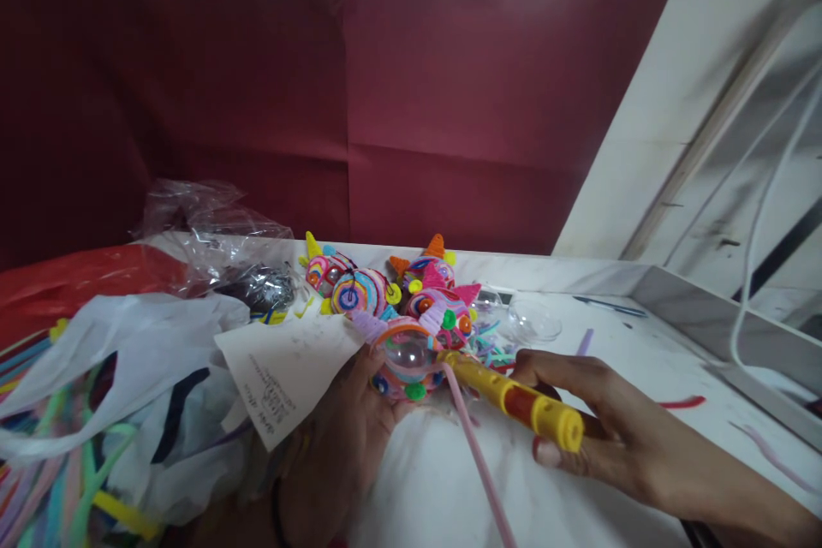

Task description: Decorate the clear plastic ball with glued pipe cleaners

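Observation:
My left hand (366,411) is closed around a clear plastic ball (411,351) partly wrapped in coloured pipe cleaners, with green and blue round pieces low on it. From the ball a loose pink pipe cleaner (479,462) trails down towards the bottom edge. My right hand (597,419) grips a yellow glue gun (514,398) with a red panel, its tip at the ball's right side. Just behind stand several finished-looking pipe-cleaner balls, among them a pink one (442,308) with pointed ears and a striped spiral one (357,291).
At left, many loose pipe cleaners (57,479) lie beside a white plastic bag (141,334). A printed paper sheet (288,364) is near my left hand. Clear plastic half-shells (533,319), a pen (610,306) and a red pipe-cleaner scrap (684,402) lie to the right.

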A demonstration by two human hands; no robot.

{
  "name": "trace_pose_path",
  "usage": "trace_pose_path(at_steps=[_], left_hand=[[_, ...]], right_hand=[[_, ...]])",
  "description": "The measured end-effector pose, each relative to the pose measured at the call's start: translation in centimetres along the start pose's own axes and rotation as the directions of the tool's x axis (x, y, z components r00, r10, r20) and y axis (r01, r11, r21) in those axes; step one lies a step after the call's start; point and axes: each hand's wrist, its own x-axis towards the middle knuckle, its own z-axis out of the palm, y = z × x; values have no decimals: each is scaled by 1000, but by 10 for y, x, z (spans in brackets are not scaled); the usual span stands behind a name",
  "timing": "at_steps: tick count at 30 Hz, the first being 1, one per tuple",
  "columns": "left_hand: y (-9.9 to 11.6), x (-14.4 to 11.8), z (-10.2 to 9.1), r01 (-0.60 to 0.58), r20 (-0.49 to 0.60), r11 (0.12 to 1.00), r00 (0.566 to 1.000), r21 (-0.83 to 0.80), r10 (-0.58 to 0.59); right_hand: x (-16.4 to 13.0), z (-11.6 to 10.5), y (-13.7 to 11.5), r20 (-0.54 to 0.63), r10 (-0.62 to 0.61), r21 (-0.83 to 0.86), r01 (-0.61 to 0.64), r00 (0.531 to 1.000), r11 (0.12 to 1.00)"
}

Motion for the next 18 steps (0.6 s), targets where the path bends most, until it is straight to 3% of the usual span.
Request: trace_pose_path(at_steps=[10,18], left_hand=[[0,-2,3,-66,66,998,996,-20,67],[11,3,5,-130,83,991,988,-33,132]], right_hand=[[0,2,11,-97,47,172,-30,994,985],[-9,-11,7,-34,25,-16,-26,999,1000]])
